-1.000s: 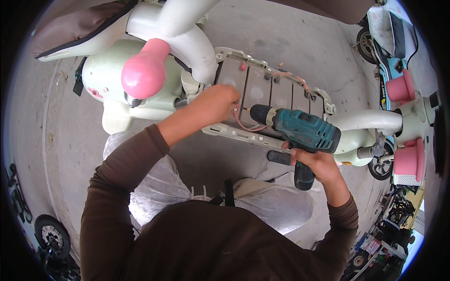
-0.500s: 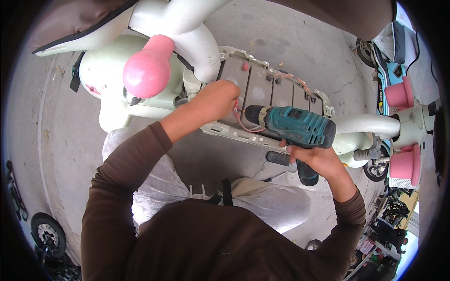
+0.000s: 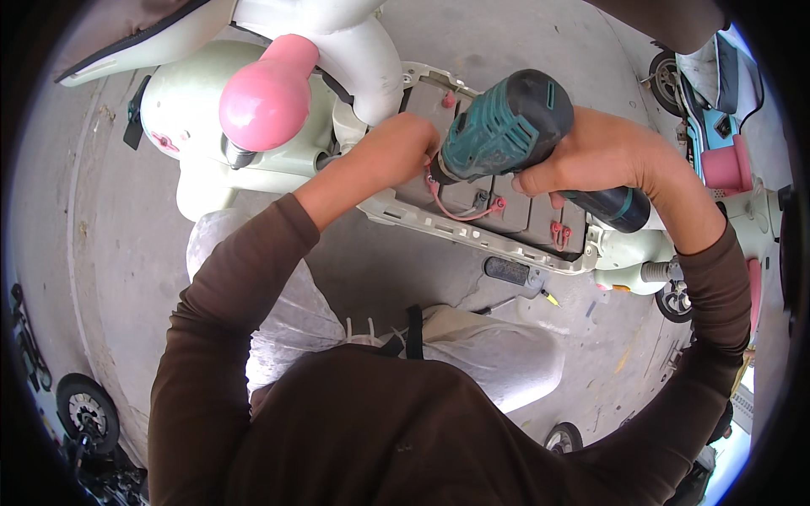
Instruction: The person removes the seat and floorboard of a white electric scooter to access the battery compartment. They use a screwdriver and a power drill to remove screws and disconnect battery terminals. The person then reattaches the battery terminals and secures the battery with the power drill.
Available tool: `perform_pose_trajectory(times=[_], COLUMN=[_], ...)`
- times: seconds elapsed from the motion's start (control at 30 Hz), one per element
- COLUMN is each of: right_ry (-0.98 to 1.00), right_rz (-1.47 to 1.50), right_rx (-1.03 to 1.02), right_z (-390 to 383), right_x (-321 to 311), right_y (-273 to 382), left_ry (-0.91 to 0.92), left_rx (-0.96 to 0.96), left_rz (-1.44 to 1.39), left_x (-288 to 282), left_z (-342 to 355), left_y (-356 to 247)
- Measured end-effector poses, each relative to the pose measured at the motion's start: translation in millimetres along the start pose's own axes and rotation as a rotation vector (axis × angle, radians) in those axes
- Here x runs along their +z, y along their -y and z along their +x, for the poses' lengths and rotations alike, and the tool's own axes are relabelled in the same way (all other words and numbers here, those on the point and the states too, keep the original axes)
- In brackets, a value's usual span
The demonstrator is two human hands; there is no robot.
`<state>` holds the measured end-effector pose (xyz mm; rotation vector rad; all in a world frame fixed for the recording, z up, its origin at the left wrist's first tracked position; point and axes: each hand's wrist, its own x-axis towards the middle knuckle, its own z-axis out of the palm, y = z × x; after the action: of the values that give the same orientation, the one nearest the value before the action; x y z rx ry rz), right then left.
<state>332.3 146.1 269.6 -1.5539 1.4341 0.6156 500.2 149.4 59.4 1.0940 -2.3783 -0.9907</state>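
My right hand grips a teal and black cordless drill by its handle. The drill is tipped nose-down, its chuck over a terminal at the near edge of a grey battery. My left hand is closed beside the chuck, its fingertips pinched together; what they hold is hidden. Right below them a red cable starts at that terminal and curves to a red-capped terminal on the neighbouring battery. Several such batteries sit in a row in the pale frame tray of a scooter.
A pink rounded part and white tubing stand left of the batteries. A black pedal-like block juts from the tray's near side, and a yellow-tipped tool lies on the floor. Another scooter's wheel is at far right.
My right hand has risen and swung the drill from lying sideways to steeply nose-down over the terminal. My left hand has shifted slightly up, staying at the same battery.
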Motion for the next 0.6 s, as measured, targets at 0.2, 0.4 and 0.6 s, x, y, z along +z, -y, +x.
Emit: perform_pose_trajectory(times=[0.2, 0.4, 0.6], right_ry=[-0.029, -0.045, -0.056], right_rz=[0.341, 0.271, 0.458], right_rx=[0.047, 0.061, 0.089], right_z=[-8.3, -1.6, -3.6], right_x=[17.0, 16.6, 20.6], right_y=[-16.0, -13.7, -12.9], left_ry=[0.071, 0.052, 0.05], left_rx=[-0.027, -0.036, -0.042], left_rz=[-0.109, -0.108, -0.108], left_x=[-5.4, -3.3, -4.4], left_z=[3.2, 2.7, 3.4], left_y=[2.8, 6.3, 4.3])
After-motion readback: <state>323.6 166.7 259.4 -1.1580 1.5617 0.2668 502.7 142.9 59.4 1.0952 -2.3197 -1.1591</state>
